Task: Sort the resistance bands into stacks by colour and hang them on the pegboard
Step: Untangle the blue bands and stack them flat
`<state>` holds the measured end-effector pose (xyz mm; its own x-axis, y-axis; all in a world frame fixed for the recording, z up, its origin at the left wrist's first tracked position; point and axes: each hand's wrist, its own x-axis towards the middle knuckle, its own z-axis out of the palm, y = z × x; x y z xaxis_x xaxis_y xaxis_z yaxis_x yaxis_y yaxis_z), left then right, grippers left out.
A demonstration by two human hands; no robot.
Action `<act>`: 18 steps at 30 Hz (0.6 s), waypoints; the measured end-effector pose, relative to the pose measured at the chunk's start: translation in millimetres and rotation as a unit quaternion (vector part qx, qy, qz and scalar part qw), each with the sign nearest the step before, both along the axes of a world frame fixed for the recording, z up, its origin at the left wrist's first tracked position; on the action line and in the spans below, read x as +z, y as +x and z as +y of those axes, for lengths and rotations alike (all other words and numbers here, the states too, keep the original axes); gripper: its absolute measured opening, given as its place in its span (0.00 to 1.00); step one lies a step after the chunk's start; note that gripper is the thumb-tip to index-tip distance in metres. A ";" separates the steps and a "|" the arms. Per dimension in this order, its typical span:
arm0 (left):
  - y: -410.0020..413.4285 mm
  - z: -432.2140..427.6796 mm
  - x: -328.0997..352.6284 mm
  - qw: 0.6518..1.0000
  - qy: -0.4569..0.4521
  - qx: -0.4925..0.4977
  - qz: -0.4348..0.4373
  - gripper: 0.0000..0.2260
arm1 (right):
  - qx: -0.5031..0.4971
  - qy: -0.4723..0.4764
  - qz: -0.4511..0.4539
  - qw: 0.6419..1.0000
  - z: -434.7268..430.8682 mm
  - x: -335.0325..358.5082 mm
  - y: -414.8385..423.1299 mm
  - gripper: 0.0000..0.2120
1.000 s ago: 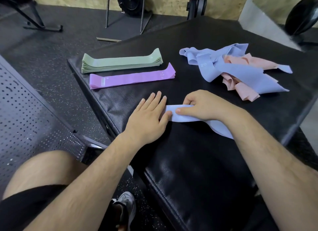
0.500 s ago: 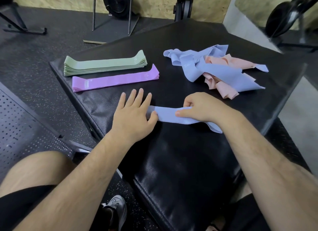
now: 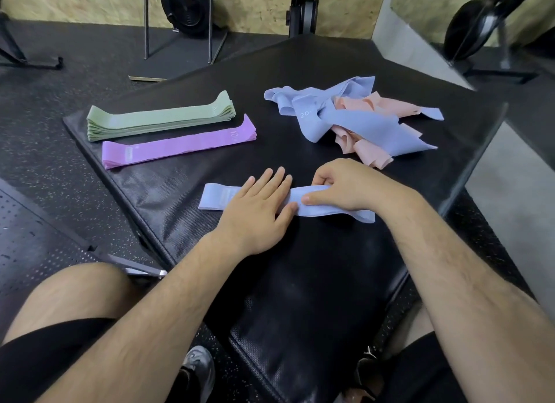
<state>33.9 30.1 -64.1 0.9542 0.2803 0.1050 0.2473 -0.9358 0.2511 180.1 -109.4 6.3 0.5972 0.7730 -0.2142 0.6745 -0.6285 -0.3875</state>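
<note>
Slid further right, the flat left hand (image 3: pixel 255 213) is pressing the blue band (image 3: pixel 214 196) while the right hand (image 3: pixel 345 189) is pinching it, ideally pulling taut.

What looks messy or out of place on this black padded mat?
The heap of light-blue and peach fabric bands at the far right lies twisted and tangled, unlike the flat green band stack and purple band stack at the left. Nothing looks damaged.
</note>
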 end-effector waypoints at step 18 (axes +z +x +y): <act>37.3 -45.4 7.9 0.995 0.000 -0.094 -0.014 0.26 | -0.055 -0.019 -0.012 0.998 -37.3 -4.9 11.0 0.13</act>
